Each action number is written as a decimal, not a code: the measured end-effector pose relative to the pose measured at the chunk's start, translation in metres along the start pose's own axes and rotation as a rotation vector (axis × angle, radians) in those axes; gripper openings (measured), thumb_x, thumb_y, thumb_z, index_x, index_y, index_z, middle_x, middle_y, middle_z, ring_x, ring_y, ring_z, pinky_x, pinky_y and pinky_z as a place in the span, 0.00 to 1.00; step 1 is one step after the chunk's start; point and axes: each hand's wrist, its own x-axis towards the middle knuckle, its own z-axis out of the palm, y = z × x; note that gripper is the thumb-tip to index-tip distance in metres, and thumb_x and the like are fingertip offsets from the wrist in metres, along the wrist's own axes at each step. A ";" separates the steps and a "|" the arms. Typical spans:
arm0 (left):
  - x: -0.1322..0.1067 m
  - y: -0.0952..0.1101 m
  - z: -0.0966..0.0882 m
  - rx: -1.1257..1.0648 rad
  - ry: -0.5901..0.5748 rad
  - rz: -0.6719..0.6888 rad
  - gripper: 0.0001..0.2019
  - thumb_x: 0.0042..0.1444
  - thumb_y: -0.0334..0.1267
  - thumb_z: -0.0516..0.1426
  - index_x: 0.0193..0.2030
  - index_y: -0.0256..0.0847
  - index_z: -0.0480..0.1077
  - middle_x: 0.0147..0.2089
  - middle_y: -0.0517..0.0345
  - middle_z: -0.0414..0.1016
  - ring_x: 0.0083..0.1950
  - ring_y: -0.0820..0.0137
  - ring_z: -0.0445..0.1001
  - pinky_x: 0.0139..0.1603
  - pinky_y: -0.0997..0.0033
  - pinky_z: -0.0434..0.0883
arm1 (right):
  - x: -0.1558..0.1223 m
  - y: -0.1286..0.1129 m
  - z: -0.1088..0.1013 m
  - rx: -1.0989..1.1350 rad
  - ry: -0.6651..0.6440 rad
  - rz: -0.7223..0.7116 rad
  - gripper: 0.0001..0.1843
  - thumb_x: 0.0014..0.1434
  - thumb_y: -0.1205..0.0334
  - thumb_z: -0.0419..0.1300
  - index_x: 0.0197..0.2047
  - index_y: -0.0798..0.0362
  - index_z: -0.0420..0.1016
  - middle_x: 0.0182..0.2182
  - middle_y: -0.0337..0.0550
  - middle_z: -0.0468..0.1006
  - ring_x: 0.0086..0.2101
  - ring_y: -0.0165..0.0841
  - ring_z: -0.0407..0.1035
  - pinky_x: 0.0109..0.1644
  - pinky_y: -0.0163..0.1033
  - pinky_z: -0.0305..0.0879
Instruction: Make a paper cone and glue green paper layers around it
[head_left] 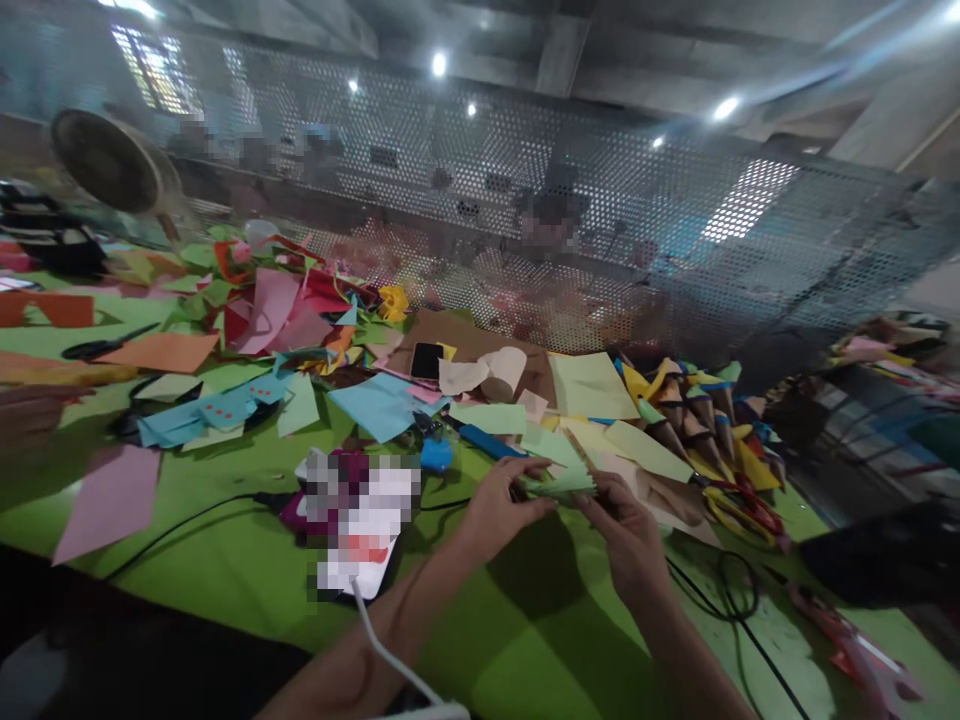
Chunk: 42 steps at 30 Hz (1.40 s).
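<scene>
In the head view, the white phone [375, 565] is partly masked by pixel blocks, another person's arm [34, 405] is cut off and smeared at the left edge, and the paper scraps [274, 310] are too jumbled to be counted. One pale green paper piece [559, 486] is pinched above the tabletop [540, 640] between the nearly closed fingers of the left hand [499, 510] and the right hand [626, 520]; its folds cannot be made out. One fan [105, 160] and one white cable [390, 645] are seen.
</scene>
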 end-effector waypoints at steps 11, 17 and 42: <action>0.004 0.004 -0.010 -0.014 0.007 -0.135 0.13 0.48 0.33 0.62 0.42 0.37 0.78 0.33 0.56 0.78 0.32 0.70 0.70 0.33 0.73 0.66 | -0.002 0.000 -0.007 -0.016 -0.007 -0.006 0.08 0.57 0.55 0.66 0.39 0.47 0.79 0.40 0.41 0.73 0.44 0.39 0.65 0.50 0.42 0.59; 0.005 0.006 -0.009 -0.011 0.086 -0.110 0.12 0.49 0.36 0.63 0.41 0.37 0.79 0.30 0.57 0.78 0.29 0.71 0.68 0.30 0.74 0.64 | -0.003 0.001 0.001 0.170 -0.047 0.168 0.22 0.52 0.53 0.70 0.50 0.44 0.74 0.42 0.41 0.77 0.42 0.38 0.68 0.46 0.41 0.63; 0.004 0.012 -0.013 -0.025 0.015 -0.147 0.06 0.51 0.35 0.60 0.35 0.37 0.76 0.31 0.56 0.77 0.33 0.69 0.71 0.35 0.72 0.67 | -0.005 -0.010 0.002 0.485 -0.055 0.484 0.13 0.46 0.57 0.73 0.35 0.49 0.78 0.28 0.39 0.79 0.27 0.34 0.69 0.32 0.38 0.65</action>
